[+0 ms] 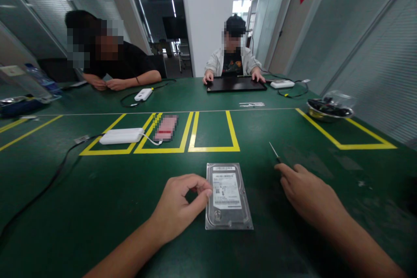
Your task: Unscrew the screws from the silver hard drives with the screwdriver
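Observation:
A silver hard disk drive (227,217) with a white label lies flat on the green table in front of me. My left hand (185,202) is at its left edge, thumb and forefinger pinched together over the rim. Whether anything small sits in that pinch, or whether the fingertips press on the drive, I cannot make out. To the right of the drive, my right hand (301,189) is closed around a screwdriver (274,150). Its thin metal shaft points forward and left, away from the drive, and the handle is mostly hidden in my fingers.
Yellow tape (215,149) marks boxes on the table. A white power bank (122,136) is cabled to a pink phone (166,128). A metal bowl (329,115) holds dark items at right. Across the table, one person holds a black panel (236,84); another leans at left.

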`<state>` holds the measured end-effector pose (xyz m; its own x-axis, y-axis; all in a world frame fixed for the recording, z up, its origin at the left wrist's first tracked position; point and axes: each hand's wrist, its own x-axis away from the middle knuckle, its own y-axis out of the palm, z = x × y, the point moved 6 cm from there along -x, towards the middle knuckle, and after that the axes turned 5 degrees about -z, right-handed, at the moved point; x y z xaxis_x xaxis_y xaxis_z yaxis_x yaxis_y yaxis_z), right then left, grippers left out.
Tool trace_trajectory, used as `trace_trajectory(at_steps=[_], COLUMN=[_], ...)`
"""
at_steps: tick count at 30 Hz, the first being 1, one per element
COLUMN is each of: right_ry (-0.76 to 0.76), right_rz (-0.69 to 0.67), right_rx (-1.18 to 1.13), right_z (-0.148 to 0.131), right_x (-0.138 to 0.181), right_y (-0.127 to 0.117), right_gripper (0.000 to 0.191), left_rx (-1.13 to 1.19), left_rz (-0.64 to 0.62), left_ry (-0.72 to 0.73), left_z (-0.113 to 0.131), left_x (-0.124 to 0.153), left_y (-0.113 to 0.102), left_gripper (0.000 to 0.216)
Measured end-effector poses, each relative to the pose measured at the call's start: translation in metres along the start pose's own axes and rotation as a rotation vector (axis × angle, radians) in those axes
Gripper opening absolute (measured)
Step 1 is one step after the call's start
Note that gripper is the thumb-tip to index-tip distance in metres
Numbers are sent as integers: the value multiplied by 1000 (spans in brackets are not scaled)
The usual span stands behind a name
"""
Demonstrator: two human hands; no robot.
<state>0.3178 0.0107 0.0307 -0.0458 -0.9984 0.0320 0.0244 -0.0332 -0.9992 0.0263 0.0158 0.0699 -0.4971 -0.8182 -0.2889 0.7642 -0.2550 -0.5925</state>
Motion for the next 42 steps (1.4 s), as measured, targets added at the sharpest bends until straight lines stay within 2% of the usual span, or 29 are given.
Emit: trace_trajectory(at_steps=[5,9,16,24,42], right_ry=[-231,-373,-534,-560,-567], right_rz=[359,484,443,456,453], right_rx=[-285,-341,-447,-467,-453], right_z=[-20,-38,-55,-55,-56], right_x=[11,22,34,40,42], right_y=[-22,-27,-19,-22,-21], right_gripper=[37,35,37,40,42], left_rx=[5,25,-48,-215,-408], left_rz=[-72,-141,-257,-407,-411], left_ry=[40,70,154,206,377], left_z=[-5,-12,-16,-10,8], left_x=[10,15,24,27,34], left_y=[-3,2,12,19,18], left_gripper=[11,11,11,13,16])
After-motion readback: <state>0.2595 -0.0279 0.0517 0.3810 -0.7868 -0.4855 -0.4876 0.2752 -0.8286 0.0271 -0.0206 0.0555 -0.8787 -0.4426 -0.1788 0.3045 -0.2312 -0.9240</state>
